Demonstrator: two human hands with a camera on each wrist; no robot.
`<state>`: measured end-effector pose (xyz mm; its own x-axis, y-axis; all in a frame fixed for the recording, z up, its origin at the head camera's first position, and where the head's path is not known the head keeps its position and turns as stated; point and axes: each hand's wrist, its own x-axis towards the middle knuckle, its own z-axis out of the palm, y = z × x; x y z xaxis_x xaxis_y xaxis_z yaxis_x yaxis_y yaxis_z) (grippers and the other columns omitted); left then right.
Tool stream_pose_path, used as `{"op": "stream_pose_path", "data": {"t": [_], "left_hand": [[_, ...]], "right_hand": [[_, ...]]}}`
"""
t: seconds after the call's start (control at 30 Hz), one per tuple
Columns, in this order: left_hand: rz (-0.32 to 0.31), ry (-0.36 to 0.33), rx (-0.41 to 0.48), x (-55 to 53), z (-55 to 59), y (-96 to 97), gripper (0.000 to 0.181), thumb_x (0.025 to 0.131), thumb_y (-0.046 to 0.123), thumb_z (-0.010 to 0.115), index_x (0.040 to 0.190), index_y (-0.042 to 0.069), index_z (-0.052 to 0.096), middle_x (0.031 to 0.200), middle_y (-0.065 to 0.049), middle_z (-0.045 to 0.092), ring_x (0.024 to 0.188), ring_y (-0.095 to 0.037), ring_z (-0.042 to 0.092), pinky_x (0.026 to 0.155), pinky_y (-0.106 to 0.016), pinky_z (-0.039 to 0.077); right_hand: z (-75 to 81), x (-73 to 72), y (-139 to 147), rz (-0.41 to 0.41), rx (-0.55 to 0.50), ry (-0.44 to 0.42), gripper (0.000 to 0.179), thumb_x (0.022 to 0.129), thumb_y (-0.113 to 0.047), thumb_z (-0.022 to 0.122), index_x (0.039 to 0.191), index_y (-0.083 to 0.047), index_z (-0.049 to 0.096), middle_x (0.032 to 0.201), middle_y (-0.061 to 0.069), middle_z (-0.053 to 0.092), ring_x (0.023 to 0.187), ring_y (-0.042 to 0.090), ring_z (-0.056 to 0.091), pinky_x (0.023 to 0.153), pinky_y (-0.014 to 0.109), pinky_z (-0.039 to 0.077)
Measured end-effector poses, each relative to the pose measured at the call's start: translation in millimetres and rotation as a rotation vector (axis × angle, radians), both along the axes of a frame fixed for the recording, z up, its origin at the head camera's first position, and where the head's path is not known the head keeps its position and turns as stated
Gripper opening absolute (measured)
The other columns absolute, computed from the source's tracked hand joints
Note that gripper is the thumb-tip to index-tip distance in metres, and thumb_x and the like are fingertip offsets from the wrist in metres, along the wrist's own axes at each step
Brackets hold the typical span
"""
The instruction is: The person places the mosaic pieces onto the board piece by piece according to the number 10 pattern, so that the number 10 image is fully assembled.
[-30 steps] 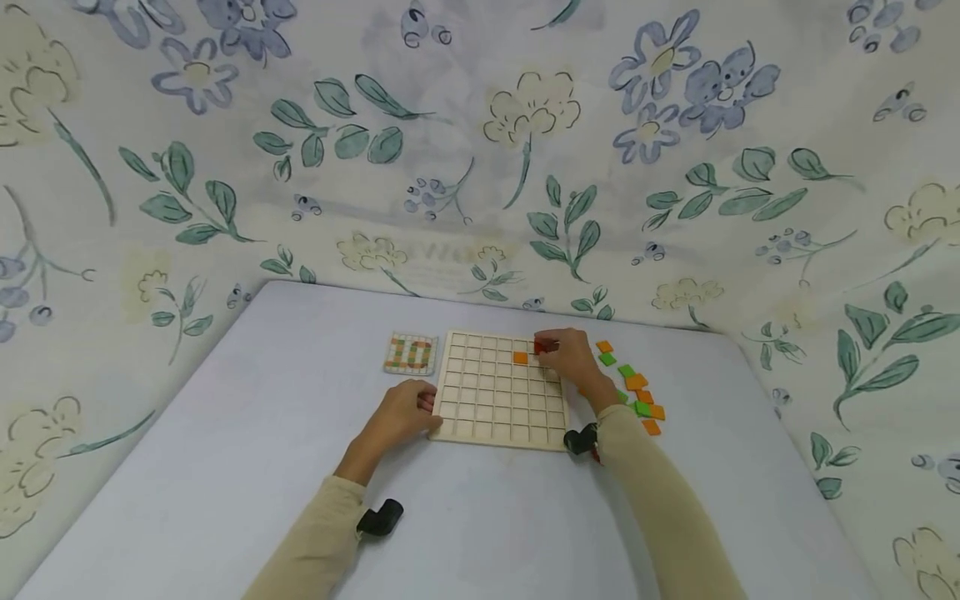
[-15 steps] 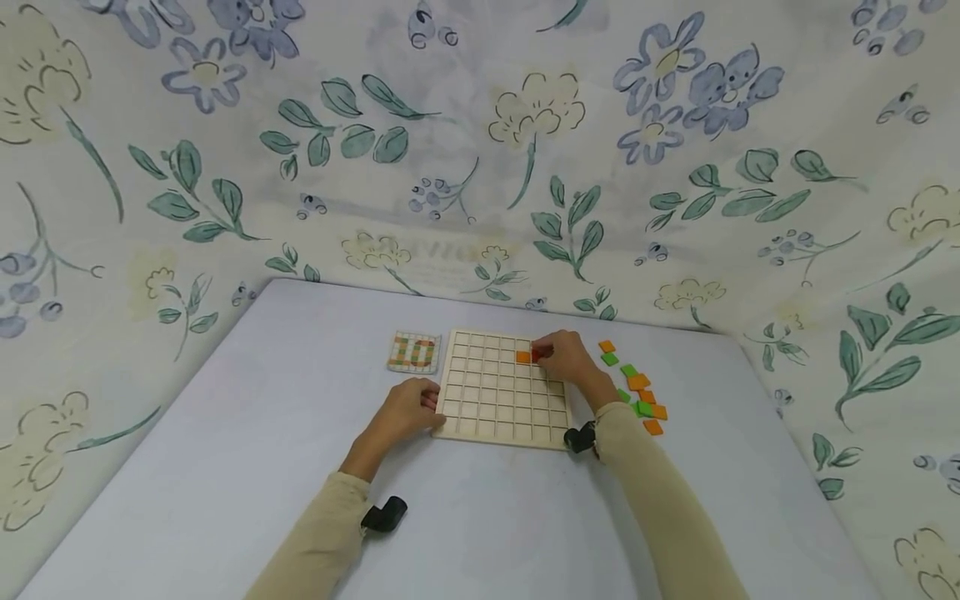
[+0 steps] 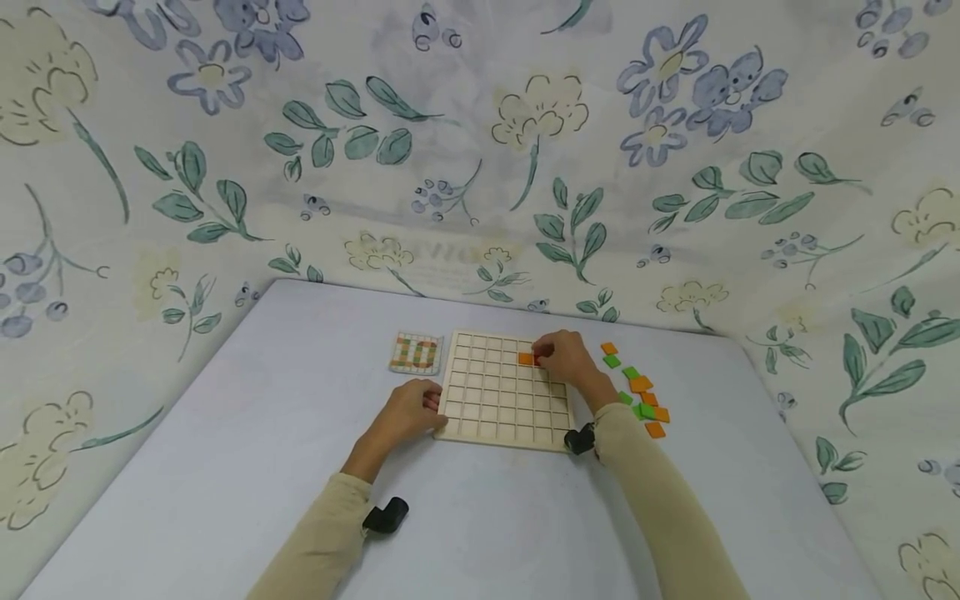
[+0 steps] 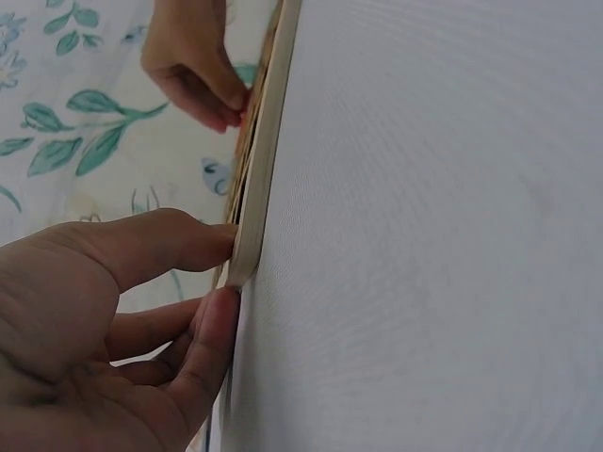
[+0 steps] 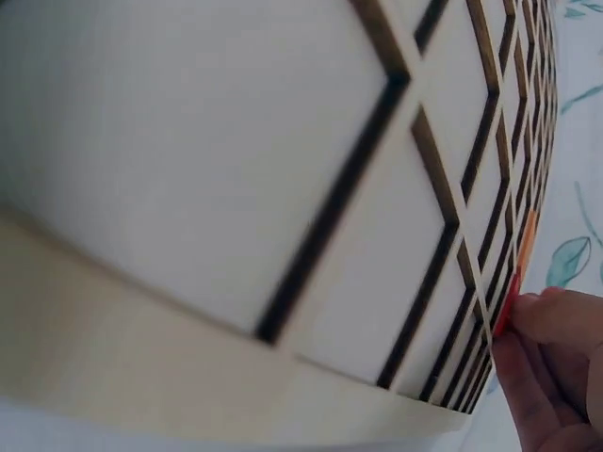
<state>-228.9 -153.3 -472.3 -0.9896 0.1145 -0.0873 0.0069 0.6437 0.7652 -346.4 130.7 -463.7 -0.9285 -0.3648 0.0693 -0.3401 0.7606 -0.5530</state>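
L hand (image 3: pixel 408 410) grips board (image 3: pixel 495 402) nr its near-L corner. Card (image 3: pixel 415 353) w/ printed grid lies just beyond, beside board's L edge. Orange tile (image 3: pixel 526 358) sits in a cell, far R part. R hand (image 3: pixel 567 358) pinches red tile (image 5: pixel 507 306) just R of it. Loose tiles (image 3: pixel 641 384), orange & grn, R of board on table (image 3: pixel 480 525).
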Motion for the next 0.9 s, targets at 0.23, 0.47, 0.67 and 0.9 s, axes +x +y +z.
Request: {"op": "stream_pose_path", "data": {"t": [0.23, 0.47, 0.67, 0.9], "left_hand": [[0.000, 0.004, -0.002, 0.3, 1.4, -0.8, 0.045, 0.077, 0.003, 0.077, 0.117, -0.008, 0.061, 0.091, -0.006, 0.062, 0.084, -0.018, 0.058, 0.074, -0.031, 0.053], [-0.008, -0.003, 0.001, 0.0, 1.0, 0.7, 0.045, 0.076, 0.002, 0.077, 0.117, -0.009, 0.061, 0.092, -0.007, 0.062, 0.084, -0.019, 0.058, 0.075, -0.031, 0.053], [0.002, -0.014, -0.006, -0.8, -0.1, 1.6, 0.044, 0.076, 0.002, 0.078, 0.116, -0.008, 0.062, 0.090, -0.006, 0.062, 0.083, -0.018, 0.057, 0.073, -0.031, 0.053], [0.005, -0.017, -0.003, -2.0, -0.3, 0.5, 0.046, 0.076, 0.002, 0.078, 0.117, -0.008, 0.062, 0.090, -0.006, 0.062, 0.083, -0.018, 0.057, 0.074, -0.030, 0.053]], "right_hand": [[6.0, -0.4, 8, 0.024, -0.032, -0.057, 0.024, 0.091, -0.005, 0.065, 0.114, -0.004, 0.072, 0.107, 0.009, 0.071, 0.103, 0.025, 0.064, 0.088, 0.038, 0.056], [9.3, -1.4, 43, -0.091, -0.087, 0.043, 0.027, 0.090, -0.004, 0.063, 0.115, 0.003, 0.069, 0.109, 0.016, 0.070, 0.102, 0.031, 0.065, 0.087, 0.043, 0.056], [8.2, 1.3, 87, -0.282, -0.112, 0.056, 0.031, 0.090, -0.006, 0.062, 0.119, 0.007, 0.065, 0.112, 0.022, 0.065, 0.103, 0.035, 0.061, 0.089, 0.046, 0.054], [7.4, 6.7, 112, -0.380, -0.070, -0.020, 0.033, 0.089, -0.011, 0.064, 0.117, 0.007, 0.064, 0.114, 0.023, 0.064, 0.104, 0.036, 0.058, 0.092, 0.048, 0.053]]}}
